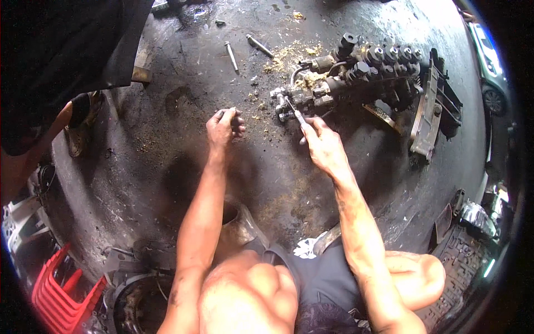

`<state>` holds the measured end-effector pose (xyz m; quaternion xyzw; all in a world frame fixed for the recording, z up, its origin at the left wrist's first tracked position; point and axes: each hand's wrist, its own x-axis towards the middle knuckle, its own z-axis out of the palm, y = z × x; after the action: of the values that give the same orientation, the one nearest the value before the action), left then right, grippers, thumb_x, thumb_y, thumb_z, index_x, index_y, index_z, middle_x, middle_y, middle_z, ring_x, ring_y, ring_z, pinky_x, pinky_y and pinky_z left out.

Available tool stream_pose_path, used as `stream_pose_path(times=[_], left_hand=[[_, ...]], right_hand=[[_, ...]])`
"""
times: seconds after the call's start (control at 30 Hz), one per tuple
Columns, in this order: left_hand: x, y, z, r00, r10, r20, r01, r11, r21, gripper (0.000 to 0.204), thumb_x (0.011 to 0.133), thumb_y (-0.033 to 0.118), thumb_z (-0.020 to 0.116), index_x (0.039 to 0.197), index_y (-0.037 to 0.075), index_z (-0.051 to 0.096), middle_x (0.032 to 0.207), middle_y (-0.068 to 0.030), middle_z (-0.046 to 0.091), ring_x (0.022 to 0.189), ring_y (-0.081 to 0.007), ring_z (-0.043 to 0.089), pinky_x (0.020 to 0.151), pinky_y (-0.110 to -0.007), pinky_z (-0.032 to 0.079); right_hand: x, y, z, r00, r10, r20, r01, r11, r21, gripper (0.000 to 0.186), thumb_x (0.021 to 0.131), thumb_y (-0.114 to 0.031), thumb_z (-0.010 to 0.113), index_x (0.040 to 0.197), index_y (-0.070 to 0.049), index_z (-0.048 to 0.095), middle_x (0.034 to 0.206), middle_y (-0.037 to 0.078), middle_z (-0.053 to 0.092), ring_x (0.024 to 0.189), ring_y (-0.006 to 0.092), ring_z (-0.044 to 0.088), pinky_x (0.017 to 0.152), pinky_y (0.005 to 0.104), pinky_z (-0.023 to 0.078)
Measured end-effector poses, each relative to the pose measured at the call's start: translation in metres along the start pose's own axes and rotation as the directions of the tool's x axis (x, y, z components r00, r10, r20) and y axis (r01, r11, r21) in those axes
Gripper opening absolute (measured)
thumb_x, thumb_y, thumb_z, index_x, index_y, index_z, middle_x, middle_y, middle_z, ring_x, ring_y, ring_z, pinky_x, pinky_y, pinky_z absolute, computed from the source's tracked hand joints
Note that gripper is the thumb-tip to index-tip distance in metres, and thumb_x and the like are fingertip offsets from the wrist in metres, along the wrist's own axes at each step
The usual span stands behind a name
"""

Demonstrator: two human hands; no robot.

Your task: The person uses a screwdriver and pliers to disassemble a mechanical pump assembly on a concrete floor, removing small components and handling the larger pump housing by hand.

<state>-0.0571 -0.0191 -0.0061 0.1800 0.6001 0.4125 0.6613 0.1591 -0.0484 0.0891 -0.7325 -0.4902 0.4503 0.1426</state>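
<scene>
My right hand (324, 147) is closed around the handle of a slim screwdriver-like tool (300, 118). Its thin tip meets the metal end fitting (282, 103) of a greasy, dark valve block (384, 78) with several round caps and short pipes, lying on the floor. To the left of that fitting, my left hand (224, 127) hovers apart from the block with curled fingers, thumb against the forefinger; whatever may be between them is hidden. Beyond my left hand, two long bolts (232, 57) (260, 45) lie on the floor.
Sawdust-like crumbs (283, 58) are scattered around the block. At its right stands a ribbed metal bracket (425, 125). A person in dark clothes (67, 61) is close on the left. Red plastic chairs (64, 289) are at lower left, engine-like parts (478, 220) at lower right.
</scene>
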Motion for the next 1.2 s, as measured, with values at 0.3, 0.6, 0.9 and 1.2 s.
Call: stream_pose_path(times=[0.3,0.6,0.9,1.2], left_hand=[[0.003,0.0,0.008,0.999,0.034,0.028,-0.035,0.999,0.028,0.019,0.087,0.024,0.059,0.085,0.005,0.062,0.071,-0.0051,0.062,0.054,-0.0126,0.059,0.047,-0.024,0.046],[0.002,-0.002,0.003,1.0,0.018,-0.003,-0.018,0.998,-0.063,0.016,0.087,0.022,0.059,0.084,0.006,0.061,0.069,-0.0055,0.061,0.054,-0.0131,0.059,0.047,-0.025,0.045],[0.003,-0.005,-0.007,0.997,0.011,-0.07,-0.017,0.996,-0.085,0.017,0.088,0.021,0.057,0.084,0.005,0.061,0.068,-0.0044,0.061,0.052,-0.0122,0.057,0.046,-0.024,0.044],[0.006,-0.008,-0.002,0.996,0.083,-0.033,-0.085,0.995,-0.061,0.018,0.088,0.021,0.057,0.083,0.004,0.061,0.068,-0.005,0.062,0.052,-0.012,0.059,0.044,-0.024,0.043]], right_hand=[[-0.006,-0.016,-0.004,0.996,-0.07,-0.047,0.07,0.998,-0.001,0.033,0.093,-0.028,0.051,0.113,-0.003,0.057,0.086,0.025,0.065,0.084,0.0382,0.065,0.072,0.0424,0.05],[-0.002,-0.037,-0.006,0.989,-0.084,0.119,0.109,0.969,-0.22,0.035,0.092,-0.032,0.05,0.106,-0.002,0.06,0.077,0.022,0.065,0.072,0.0347,0.066,0.068,0.0412,0.051],[-0.017,-0.015,0.003,0.991,-0.053,-0.121,0.054,0.999,0.002,0.037,0.093,-0.026,0.05,0.12,-0.002,0.053,0.09,0.026,0.065,0.087,0.0388,0.065,0.075,0.0416,0.05],[-0.032,-0.034,-0.004,0.988,0.083,0.128,-0.063,0.986,-0.151,0.042,0.087,-0.025,0.056,0.122,0.0,0.053,0.093,0.024,0.065,0.09,0.0379,0.063,0.082,0.042,0.048]])
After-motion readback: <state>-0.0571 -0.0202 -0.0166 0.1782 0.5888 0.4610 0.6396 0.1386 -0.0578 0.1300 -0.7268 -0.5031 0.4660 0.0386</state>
